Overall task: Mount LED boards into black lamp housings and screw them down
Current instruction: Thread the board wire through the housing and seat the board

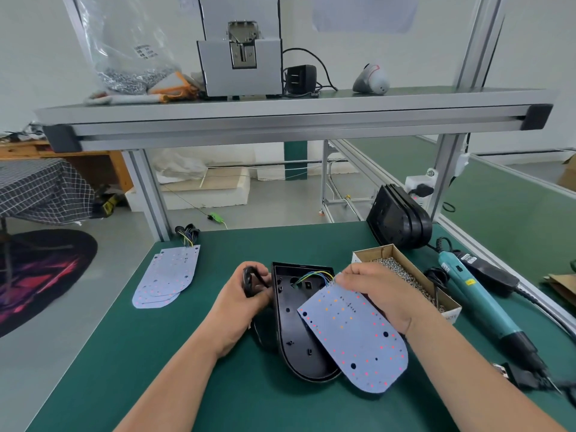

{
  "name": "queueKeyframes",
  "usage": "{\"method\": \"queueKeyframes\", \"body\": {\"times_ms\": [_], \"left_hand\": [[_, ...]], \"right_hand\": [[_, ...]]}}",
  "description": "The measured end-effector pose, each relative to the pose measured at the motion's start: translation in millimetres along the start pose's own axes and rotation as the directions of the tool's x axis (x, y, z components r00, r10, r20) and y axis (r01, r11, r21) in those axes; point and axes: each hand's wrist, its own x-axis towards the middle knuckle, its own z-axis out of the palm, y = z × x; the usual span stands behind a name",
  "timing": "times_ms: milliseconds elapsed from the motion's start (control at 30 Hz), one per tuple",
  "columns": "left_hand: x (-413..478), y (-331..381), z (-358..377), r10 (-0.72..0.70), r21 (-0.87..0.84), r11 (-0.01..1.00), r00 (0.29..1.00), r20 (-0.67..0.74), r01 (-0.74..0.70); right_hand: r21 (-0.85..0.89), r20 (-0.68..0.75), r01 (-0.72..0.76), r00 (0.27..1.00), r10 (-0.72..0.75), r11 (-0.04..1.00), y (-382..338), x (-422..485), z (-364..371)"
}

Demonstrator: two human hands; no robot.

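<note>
Our right grip (377,294) is clamped on the top edge of the LED board (355,335), wrist bent inward, holding it tilted half out of the black housing (290,322) just left of that grip, so the wires (311,275) can feed into the housing's hole. Our left grip (249,302), curled, forearm low over the table (187,353), pinches what seems a black cable (249,280) beside the housing wall, likely to draw slack.
</note>
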Motion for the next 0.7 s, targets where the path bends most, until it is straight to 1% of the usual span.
{"method": "queueKeyframes", "body": {"times_ms": [100, 167, 267, 333, 433, 533, 600, 633, 667, 700], "left_hand": [[-1.4, 3.0, 2.2, -0.019, 0.034, 0.999, 1.0, -0.011, 0.019], [-2.7, 6.1, 3.8, -0.024, 0.059, 0.998, 1.0, -0.012, 0.024], [-2.1, 9.6, 6.3, -0.024, 0.153, 0.988, 1.0, 0.011, 0.023], [-0.4, 9.8, 9.1, -0.007, 0.269, 0.963, 1.0, -0.013, 0.01], [1.9, 8.7, 11.7, 0.048, 0.511, 0.859, 0.998, -0.039, -0.021], [0.9, 6.9, 7.6, -0.002, 0.658, 0.747, 0.991, -0.134, 0.091], [-0.5, 4.9, 4.9, 0.005, 0.747, 0.648, 0.98, -0.2, 0.149], [0.5, 2.2, 3.4, 0.02, 0.75, 0.64, 0.972, -0.233, 0.167], [1.7, 1.3, 2.9, 0.046, 0.709, 0.684, 0.96, -0.276, 0.171], [2.5, 0.8, 3.2, 0.068, 0.635, 0.757, 0.947, -0.314, 0.156]], "right_hand": [[0.177, -0.012, 0.014, 1.0, -0.012, 0.984, 3.8, 1.8, 8.0], [0.244, -0.023, 0.026, 1.0, -0.021, 0.969, 6.8, 4.4, 12.3], [0.235, -0.031, 0.048, 0.999, -0.041, 0.971, 11.5, 7.2, 14.3], [0.208, -0.059, 0.058, 0.997, -0.046, 0.976, 13.2, 8.3, 12.5], [0.267, -0.132, 0.075, 0.99, -0.041, 0.961, 11.9, 9.7, 5.8], [0.3, -0.217, 0.12, 0.975, -0.055, 0.946, 9.6, 11.4, 0.1], [0.302, -0.243, 0.132, 0.968, -0.058, 0.944, 10.4, 12.1, 1.5], [0.306, -0.249, 0.133, 0.967, -0.056, 0.943, 10.7, 12.1, 3.3], [0.311, -0.252, 0.133, 0.966, -0.053, 0.941, 10.9, 12.2, 5.5], [0.319, -0.256, 0.134, 0.965, -0.051, 0.938, 11.0, 12.0, 7.2]]}}
